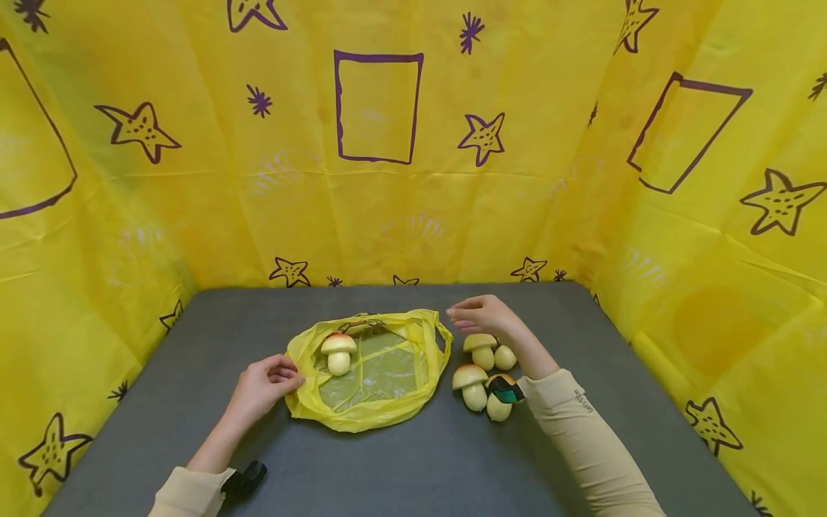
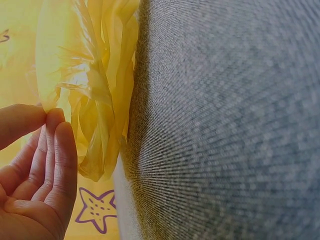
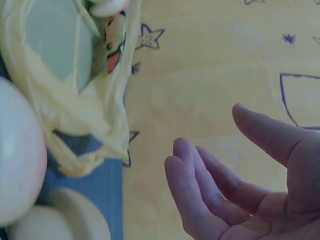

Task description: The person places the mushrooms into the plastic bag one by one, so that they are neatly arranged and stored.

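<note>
A yellow plastic bag lies on the table with its mouth spread wide. One toy mushroom, pale with a red-tinged cap, is inside it near the back left. My left hand pinches the bag's left rim between thumb and fingertips, as the left wrist view shows with the thin film. Beyond the bag's right handle, my right hand hovers with nothing in it, thumb apart from the loosely bent fingers. Several more mushrooms sit beneath my right wrist, partly hidden by its strap.
The grey table runs back to a yellow cloth backdrop with purple drawings, which also encloses both sides. The bag's right handle loop stands out toward the mushroom cluster.
</note>
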A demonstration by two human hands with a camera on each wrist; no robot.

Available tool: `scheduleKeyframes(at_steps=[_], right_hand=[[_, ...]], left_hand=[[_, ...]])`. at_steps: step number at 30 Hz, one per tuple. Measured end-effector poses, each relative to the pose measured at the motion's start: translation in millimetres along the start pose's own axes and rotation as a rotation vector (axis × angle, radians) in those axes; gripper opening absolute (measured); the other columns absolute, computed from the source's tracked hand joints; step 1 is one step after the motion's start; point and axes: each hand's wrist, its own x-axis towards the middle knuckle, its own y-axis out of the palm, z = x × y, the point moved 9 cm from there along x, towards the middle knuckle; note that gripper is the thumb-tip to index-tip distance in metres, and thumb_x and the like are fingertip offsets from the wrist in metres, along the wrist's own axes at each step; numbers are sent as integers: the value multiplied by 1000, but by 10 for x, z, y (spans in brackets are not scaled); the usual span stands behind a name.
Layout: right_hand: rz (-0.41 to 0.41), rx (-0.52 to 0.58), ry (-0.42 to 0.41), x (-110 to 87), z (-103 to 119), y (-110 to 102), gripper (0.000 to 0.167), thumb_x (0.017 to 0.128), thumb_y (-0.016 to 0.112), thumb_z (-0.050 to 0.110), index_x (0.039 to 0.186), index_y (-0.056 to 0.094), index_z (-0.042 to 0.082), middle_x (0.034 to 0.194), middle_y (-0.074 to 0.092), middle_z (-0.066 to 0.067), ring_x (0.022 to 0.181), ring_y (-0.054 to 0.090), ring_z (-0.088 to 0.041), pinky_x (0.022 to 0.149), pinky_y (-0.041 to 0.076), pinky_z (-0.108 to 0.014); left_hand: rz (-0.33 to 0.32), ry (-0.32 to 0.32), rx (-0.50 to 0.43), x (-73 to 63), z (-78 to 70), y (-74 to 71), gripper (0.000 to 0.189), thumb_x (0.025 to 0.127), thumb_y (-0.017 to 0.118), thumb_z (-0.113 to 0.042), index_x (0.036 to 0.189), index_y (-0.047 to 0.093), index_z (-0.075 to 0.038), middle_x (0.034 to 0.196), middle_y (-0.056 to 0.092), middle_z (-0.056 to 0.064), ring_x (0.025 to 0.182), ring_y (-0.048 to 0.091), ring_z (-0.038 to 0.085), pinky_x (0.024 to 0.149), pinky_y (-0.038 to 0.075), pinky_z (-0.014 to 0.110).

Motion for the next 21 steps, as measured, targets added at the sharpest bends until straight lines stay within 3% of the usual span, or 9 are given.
scheduleKeyframes(at_steps=[8,21], right_hand=[[-29,-13,9,-12,-102,-214,50,92,62,29,130,53,-2,128,57,-24,110,62,-29,97,46,-45],[-44,19,-57,23,-297,-616,54,94,59,28,134,46,-6,133,51,-27,123,51,-39,102,41,-47]], left_hand=[[6,-7,-5,4,2,3,28,79,77,-22,94,64,-2,87,68,8,74,63,11,62,50,20],[0,-9,-12,-12,21,-3,28,79,77,-21,95,64,-2,87,68,8,75,63,11,63,50,19]])
